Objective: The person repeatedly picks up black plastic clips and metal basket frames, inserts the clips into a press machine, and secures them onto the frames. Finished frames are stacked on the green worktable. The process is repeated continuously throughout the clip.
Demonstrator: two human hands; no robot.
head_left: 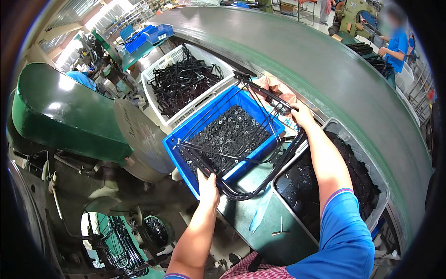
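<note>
A black wire frame (260, 121), shaped like a bent rack, lies tilted over a blue crate (179, 156) filled with small dark metal parts. My left hand (207, 188) grips the frame's near rounded corner at the crate's front edge. At the far side, my right hand (302, 116) holds the frame beside a crumpled pinkish cloth (276, 88).
A white crate (160, 69) of black rods stands behind the blue one. A grey bin (290, 211) of dark parts sits under my right arm. A green machine (55, 116) fills the left, a long green belt (334, 74) curves on the right, and a person in blue (397, 44) works far back.
</note>
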